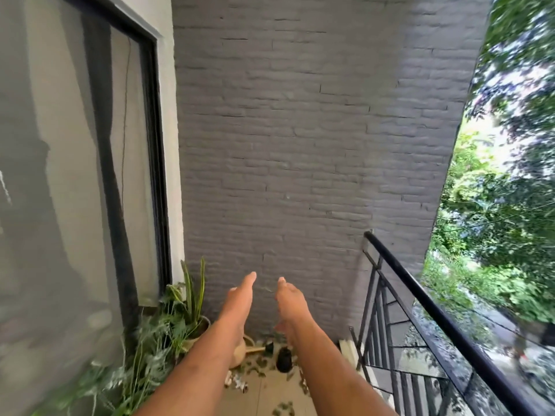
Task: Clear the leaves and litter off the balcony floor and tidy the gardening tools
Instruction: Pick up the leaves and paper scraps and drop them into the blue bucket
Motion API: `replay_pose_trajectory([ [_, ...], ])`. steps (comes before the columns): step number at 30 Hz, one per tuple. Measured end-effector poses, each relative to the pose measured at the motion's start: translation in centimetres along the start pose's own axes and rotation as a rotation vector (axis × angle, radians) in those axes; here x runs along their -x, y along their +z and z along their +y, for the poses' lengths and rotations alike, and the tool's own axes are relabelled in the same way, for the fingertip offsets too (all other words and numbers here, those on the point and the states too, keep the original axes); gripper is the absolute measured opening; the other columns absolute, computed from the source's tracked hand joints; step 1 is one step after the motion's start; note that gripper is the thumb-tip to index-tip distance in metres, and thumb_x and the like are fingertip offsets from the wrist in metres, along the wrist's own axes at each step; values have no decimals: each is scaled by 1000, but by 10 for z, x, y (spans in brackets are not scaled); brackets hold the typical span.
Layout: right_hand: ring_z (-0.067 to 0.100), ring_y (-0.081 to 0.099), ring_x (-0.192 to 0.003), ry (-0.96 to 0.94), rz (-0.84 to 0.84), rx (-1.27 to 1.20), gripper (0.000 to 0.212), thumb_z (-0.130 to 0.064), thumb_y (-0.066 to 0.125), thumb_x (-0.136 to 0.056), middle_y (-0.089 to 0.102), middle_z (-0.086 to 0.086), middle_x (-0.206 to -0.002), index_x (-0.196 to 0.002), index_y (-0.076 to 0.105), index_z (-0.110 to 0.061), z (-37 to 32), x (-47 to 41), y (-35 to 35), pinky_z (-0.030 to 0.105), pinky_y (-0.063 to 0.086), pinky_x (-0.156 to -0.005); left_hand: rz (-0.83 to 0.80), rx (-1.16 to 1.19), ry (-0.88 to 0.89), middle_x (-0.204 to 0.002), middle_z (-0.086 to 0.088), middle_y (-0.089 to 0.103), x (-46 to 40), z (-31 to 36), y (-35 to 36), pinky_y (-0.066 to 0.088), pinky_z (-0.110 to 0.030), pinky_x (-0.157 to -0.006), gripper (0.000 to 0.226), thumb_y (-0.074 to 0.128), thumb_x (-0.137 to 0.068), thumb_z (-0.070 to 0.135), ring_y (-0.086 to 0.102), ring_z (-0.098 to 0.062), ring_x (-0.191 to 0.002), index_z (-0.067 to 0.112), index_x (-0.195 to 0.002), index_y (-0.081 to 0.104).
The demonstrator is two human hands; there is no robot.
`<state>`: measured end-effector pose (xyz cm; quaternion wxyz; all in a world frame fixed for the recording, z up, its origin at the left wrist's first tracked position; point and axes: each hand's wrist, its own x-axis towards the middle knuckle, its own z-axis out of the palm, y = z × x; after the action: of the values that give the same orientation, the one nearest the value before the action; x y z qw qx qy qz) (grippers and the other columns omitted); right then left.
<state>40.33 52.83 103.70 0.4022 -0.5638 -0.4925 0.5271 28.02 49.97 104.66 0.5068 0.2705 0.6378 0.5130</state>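
While both bare arms stretched forward over the balcony floor (264,394), the left hand (240,295) and right hand (289,298) hung side by side, apart, fingers extended and loosely spread, holding nothing. Below them, green leaves (282,409) and pale litter (237,382) lay scattered on the tiles near the grey brick wall (300,145). A black pot (284,359) stood there. Potted plants (186,307) lined the window side; a black railing (435,307) ran along the right.
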Motion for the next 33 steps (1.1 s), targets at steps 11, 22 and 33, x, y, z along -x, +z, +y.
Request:
replay_pose_trajectory([
  [11, 34, 51, -136, 69, -92, -40, 57, -54, 38, -108, 52, 6, -151, -154, 48, -22, -6, -116, -71, 58, 48, -107, 38, 12, -30, -169, 0, 35, -71, 10, 93, 39, -58, -113, 90, 60, -92, 77, 38, -32, -151, 31, -164, 35],
  [22, 32, 58, -122, 219, -148, 4, 54, -57, 41, -106, 58, 5, -141, -146, 54, -23, 49, -207, -102, 45, 51, -81, 104, 44, -138, -171, 3, 33, -125, -40, 98, 43, -58, -114, 95, 63, -87, 80, 39, -31, -150, 34, -165, 34],
  [33, 28, 61, -111, 360, -162, 42, 39, -55, 45, -107, 64, 7, -132, -120, 63, -24, 115, -299, -41, 44, 52, -74, 148, 100, -221, -148, -2, 52, -252, -73, 59, 46, -51, -103, 78, 62, -93, 75, 48, -26, -120, 29, -155, 48],
])
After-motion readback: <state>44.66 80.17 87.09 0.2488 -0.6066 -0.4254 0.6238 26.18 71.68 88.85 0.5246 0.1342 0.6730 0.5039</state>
